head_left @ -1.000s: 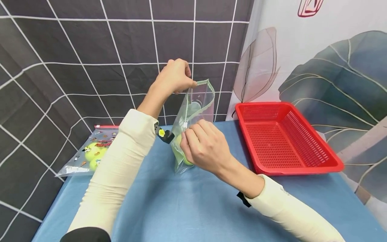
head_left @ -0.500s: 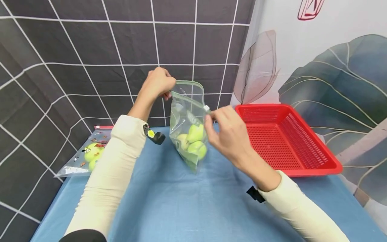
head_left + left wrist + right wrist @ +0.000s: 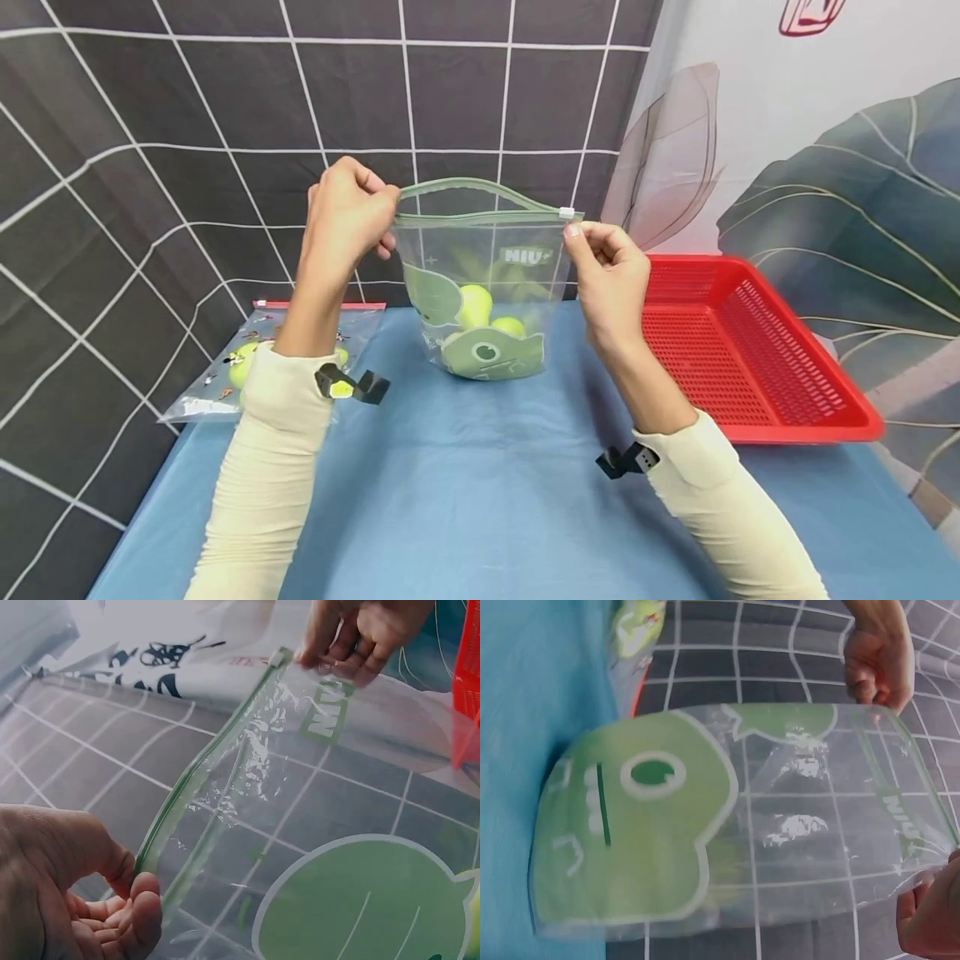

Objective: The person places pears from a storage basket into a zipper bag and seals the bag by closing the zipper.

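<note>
A clear zip bag [image 3: 457, 250] with green animal print stands upright on the table, its green-edged mouth gaping in the head view. Round yellow-green things [image 3: 475, 306] show low inside it, partly behind the print. My left hand [image 3: 348, 217] pinches the bag's upper left corner between thumb and fingers. At the opposite upper corner my right hand [image 3: 611, 279] pinches the edge, thumb just below the white slider [image 3: 567, 212]. In the left wrist view the zip strip [image 3: 206, 754] runs taut between both hands. The right wrist view shows the printed face [image 3: 630, 825] spread flat.
A second clear bag [image 3: 363, 321] with a red zip and yellow-green round things lies at the left, partly behind my left forearm. On the right sits a red perforated basket [image 3: 795, 434]. Blue cloth [image 3: 465, 500] covers the table; a dark gridded curtain [image 3: 360, 92] hangs behind.
The bag has turned from edge-on to face me and is stretched wide. My left hand has moved left and my right hand has moved right and up with the slider corner.
</note>
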A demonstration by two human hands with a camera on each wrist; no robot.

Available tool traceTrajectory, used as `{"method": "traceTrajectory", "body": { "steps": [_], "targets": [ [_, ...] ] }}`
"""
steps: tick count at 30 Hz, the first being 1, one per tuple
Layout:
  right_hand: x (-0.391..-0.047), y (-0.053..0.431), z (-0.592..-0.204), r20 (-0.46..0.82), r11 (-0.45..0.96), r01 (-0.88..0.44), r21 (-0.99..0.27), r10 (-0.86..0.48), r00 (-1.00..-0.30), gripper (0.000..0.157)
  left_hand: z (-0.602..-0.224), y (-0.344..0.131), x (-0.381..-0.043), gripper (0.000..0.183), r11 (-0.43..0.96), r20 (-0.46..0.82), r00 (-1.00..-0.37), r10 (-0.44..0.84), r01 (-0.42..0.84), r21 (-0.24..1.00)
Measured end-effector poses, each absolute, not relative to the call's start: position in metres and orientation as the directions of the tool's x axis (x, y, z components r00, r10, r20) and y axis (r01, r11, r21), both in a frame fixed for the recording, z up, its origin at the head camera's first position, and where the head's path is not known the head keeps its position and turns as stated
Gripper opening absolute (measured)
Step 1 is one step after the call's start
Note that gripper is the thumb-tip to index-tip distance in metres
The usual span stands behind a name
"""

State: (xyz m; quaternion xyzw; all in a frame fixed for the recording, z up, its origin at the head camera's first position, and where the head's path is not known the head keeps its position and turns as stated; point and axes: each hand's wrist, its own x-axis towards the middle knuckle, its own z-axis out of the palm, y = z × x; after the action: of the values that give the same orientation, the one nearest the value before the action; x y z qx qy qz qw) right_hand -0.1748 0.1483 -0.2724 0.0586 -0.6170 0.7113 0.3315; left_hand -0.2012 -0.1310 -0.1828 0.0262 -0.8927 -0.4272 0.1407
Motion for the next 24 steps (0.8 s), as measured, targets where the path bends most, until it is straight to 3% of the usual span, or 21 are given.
{"method": "traceTrajectory", "body": {
  "steps": [15, 24],
  "targets": [
    [-0.185, 0.148, -0.263, 0.500, -0.193, -0.623, -0.758, 0.442, -0.745, 0.027, -0.177, -0.117, -0.175, 0.003, 0.573, 0.400, -0.892, -0.209, 0.220, 0.789],
    [-0.187, 0.148, -0.267, 0.518, -0.242, -0.645, -0.724, 0.428, -0.741, 0.024, -0.173, -0.116, -0.168, 0.004, 0.633, 0.391, -0.900, -0.193, 0.190, 0.750]
  ]
}}
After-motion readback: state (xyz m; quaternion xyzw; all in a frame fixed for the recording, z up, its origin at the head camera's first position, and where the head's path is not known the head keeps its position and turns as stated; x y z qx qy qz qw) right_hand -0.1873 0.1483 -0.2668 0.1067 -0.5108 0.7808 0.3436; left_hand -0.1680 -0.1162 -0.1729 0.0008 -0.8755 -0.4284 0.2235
